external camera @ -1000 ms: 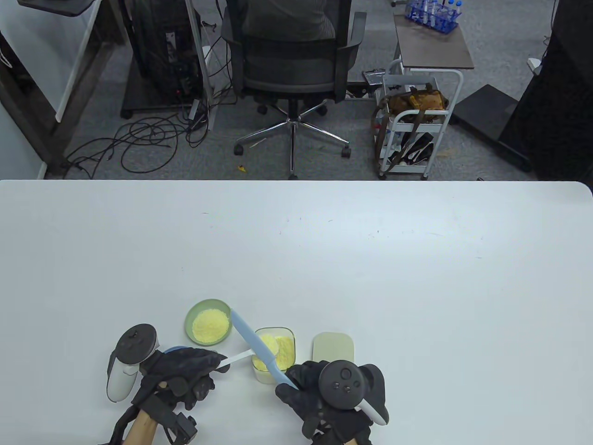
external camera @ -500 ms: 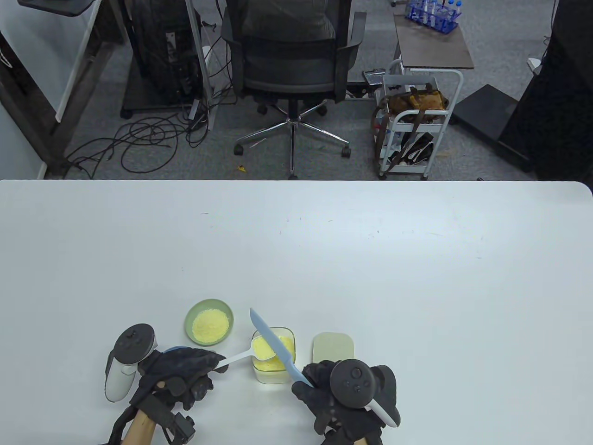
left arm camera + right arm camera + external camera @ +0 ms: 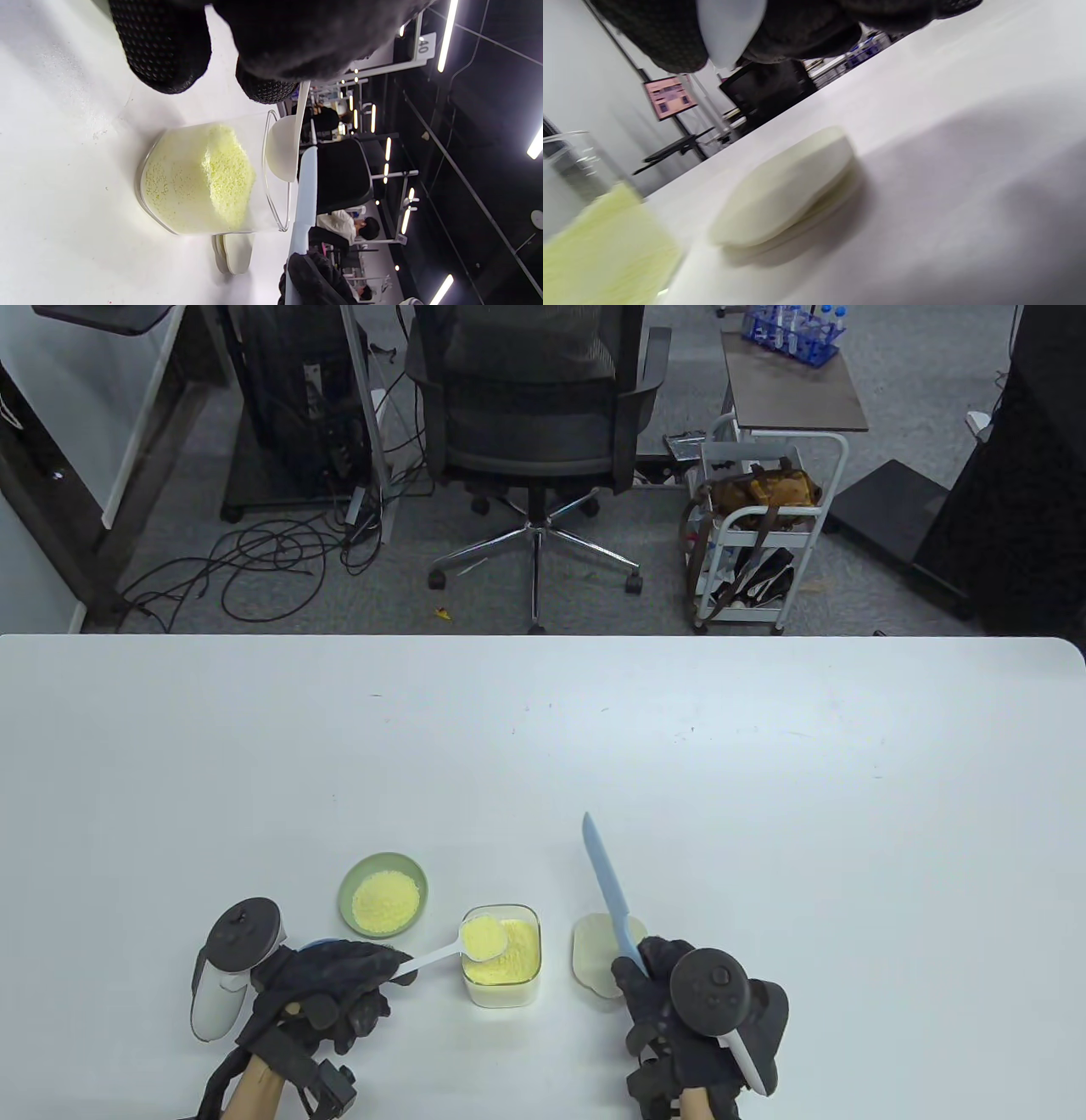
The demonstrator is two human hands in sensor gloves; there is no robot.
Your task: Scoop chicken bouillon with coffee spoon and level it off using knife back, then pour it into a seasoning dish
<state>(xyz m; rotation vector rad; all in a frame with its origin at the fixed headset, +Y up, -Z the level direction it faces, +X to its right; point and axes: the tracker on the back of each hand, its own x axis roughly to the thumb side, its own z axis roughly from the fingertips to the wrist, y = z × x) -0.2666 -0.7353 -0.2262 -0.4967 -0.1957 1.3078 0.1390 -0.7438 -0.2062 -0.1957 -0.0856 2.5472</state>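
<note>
My left hand [image 3: 327,984] pinches the handle of a white coffee spoon [image 3: 479,939]. Its bowl, level with yellow bouillon, hangs over the left rim of the clear container [image 3: 502,957] of yellow bouillon [image 3: 199,178]. In the left wrist view the spoon's bowl [image 3: 282,146] sits just above that rim. My right hand [image 3: 679,1010] grips a light blue knife [image 3: 608,891], its blade pointing away from me, to the right of the container and over the lid [image 3: 596,954]. The green seasoning dish [image 3: 383,895] with some bouillon in it stands left of the container.
The cream lid [image 3: 785,190] lies flat on the white table [image 3: 764,780], right of the container. Beyond the table's far edge stand an office chair [image 3: 530,398] and a white cart [image 3: 764,534].
The knife has swept off the spoon and swung right, from across the container to over the lid. The spoon now shows a level fill and has hardly moved.
</note>
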